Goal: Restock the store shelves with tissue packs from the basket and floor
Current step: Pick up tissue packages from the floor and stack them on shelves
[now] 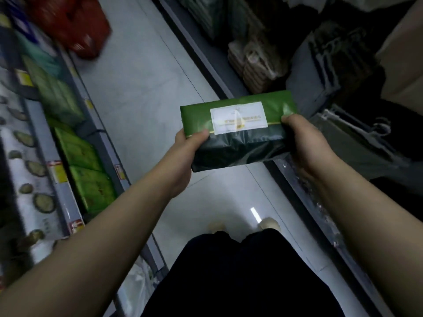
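Head view: a rectangular green tissue pack (238,129) in glossy film, white label on top, is held above the smooth grey floor (142,88). Left hand (183,156) and right hand (306,143) grip its short ends, fingers curled beneath. Similar green packs (77,147) line the left shelf (103,136).

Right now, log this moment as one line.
left hand: grips green tissue pack | right hand: grips it too | left shelf: green packs

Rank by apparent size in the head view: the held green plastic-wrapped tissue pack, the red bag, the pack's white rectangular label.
1. Green plastic-wrapped tissue pack, though nearest the camera.
2. Red bag, blurred, farther off.
3. White rectangular label.
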Tool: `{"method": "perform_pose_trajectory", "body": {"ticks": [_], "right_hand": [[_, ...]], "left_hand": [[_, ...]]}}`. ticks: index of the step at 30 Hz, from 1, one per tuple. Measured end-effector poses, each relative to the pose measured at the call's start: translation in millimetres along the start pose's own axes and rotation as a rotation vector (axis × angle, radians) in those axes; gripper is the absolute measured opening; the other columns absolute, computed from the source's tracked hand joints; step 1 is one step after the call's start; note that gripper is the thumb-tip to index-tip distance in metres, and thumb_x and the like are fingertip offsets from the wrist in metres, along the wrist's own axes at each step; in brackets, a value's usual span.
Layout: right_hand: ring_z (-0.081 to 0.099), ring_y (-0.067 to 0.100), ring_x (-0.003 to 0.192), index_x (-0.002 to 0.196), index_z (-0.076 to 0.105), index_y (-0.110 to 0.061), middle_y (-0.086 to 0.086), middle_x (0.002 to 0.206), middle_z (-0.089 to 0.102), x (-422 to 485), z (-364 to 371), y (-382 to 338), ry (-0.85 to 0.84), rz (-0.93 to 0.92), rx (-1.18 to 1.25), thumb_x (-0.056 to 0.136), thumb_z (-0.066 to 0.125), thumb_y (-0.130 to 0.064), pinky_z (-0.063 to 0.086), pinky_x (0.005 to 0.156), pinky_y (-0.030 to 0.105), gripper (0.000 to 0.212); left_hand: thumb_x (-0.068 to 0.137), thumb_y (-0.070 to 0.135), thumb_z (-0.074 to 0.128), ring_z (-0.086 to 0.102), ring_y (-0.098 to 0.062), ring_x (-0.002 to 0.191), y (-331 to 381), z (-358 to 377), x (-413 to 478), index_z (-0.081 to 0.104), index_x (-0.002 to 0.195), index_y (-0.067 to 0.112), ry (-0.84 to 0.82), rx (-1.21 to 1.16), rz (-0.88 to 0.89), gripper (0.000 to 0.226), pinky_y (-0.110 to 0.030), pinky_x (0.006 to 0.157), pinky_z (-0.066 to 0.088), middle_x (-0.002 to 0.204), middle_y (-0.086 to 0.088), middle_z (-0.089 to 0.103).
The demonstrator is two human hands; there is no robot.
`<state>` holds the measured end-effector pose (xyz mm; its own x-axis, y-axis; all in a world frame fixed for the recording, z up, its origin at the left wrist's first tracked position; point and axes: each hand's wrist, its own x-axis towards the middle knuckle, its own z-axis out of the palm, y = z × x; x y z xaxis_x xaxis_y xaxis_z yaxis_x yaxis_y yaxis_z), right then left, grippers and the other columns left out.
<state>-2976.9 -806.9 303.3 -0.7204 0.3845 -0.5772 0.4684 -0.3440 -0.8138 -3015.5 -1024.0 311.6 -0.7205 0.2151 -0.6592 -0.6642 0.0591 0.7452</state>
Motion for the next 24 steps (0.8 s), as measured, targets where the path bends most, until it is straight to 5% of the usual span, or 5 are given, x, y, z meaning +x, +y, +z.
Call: {"method": "perform_pose_trajectory", "body": {"ticks": [6, 15, 21, 24], "right_hand": [[0.068, 0.009, 0.076, 0.107, 0.064, -0.02, -0.003, 0.091, 0.071, -38, 61, -65, -0.131, -0.179, -0.067, 0.096, 0.055, -0.025, 0.051, 0.062, 0.02, 0.016], [0.068, 0.003, 0.086, 0.124, 0.06, -0.022, -0.006, 0.105, 0.07, -59, 153, -150, -0.492, -0.366, -0.204, 0.097, 0.056, -0.028, 0.051, 0.061, 0.011, 0.028], [0.07, 0.016, 0.098, 0.124, 0.06, -0.021, 0.0, 0.109, 0.072, -67, 194, -196, -0.798, -0.428, -0.288, 0.094, 0.061, -0.029, 0.056, 0.082, 0.031, 0.031], [0.07, 0.016, 0.098, 0.123, 0.06, -0.021, 0.001, 0.111, 0.071, -76, 214, -210, -0.968, -0.469, -0.298, 0.094, 0.062, -0.028, 0.055, 0.077, 0.029, 0.03]], "left_hand": [[0.097, 0.034, 0.054, 0.059, -0.016, 0.112, 68, -40, -58, 0.033, 0.145, 0.027, 0.044, -0.004, 0.233, 0.053, -0.027, 0.082, 0.049, 0.13, 0.002, 0.058], [0.075, 0.038, 0.065, 0.068, -0.014, 0.105, 129, -76, -124, 0.04, 0.14, 0.022, 0.412, -0.203, 0.486, 0.072, -0.034, 0.086, 0.055, 0.121, 0.001, 0.068], [0.093, 0.02, 0.062, 0.067, -0.012, 0.097, 141, -60, -162, 0.042, 0.129, 0.028, 0.743, -0.387, 0.58, 0.042, -0.027, 0.073, 0.052, 0.12, 0.0, 0.065], [0.094, 0.019, 0.062, 0.066, -0.007, 0.088, 150, -49, -187, 0.04, 0.118, 0.032, 0.939, -0.441, 0.646, 0.035, -0.022, 0.064, 0.053, 0.111, 0.005, 0.064]]}}
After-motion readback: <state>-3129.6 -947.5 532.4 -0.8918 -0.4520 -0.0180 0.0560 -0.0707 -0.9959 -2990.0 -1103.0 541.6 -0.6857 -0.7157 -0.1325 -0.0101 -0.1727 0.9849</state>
